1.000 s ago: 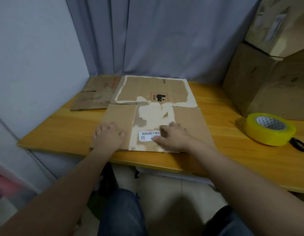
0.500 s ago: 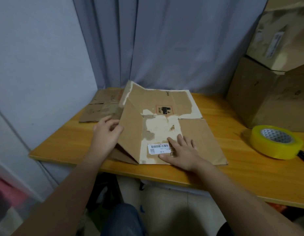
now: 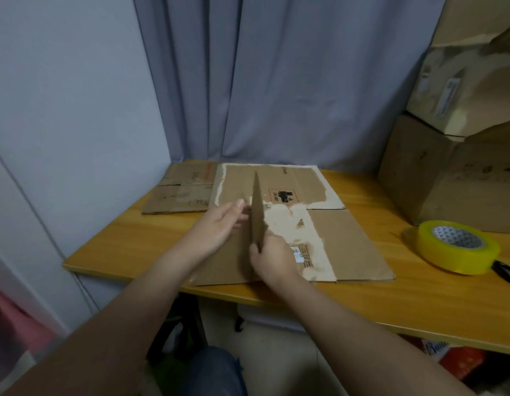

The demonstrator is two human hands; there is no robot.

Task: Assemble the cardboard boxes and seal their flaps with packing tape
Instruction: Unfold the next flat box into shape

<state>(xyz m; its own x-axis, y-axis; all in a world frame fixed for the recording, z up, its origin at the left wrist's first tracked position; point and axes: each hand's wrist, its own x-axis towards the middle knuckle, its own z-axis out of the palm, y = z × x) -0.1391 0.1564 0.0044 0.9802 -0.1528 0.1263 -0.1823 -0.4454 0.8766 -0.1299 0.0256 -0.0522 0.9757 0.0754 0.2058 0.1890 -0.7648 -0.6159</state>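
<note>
A person's two arms reach out over the wooden table [image 3: 128,247]. The right hand [image 3: 272,257] is curled round the near end of one side [image 3: 258,212] of the flat cardboard box [image 3: 348,241] and pinches it. That side stands straight up, so we see only its thin edge. The left hand [image 3: 222,224] is flat, with straight fingers that touch the left face of the side. The rest of the box lies flat at the near edge of the table. To the right sits a yellow tape roll [image 3: 459,250], apart from the box. Farther back on the left lies another flat cardboard piece [image 3: 179,195]. On the right, big brown boxes [image 3: 419,181] are stacked. A grey curtain [image 3: 276,81] hangs behind.
</note>
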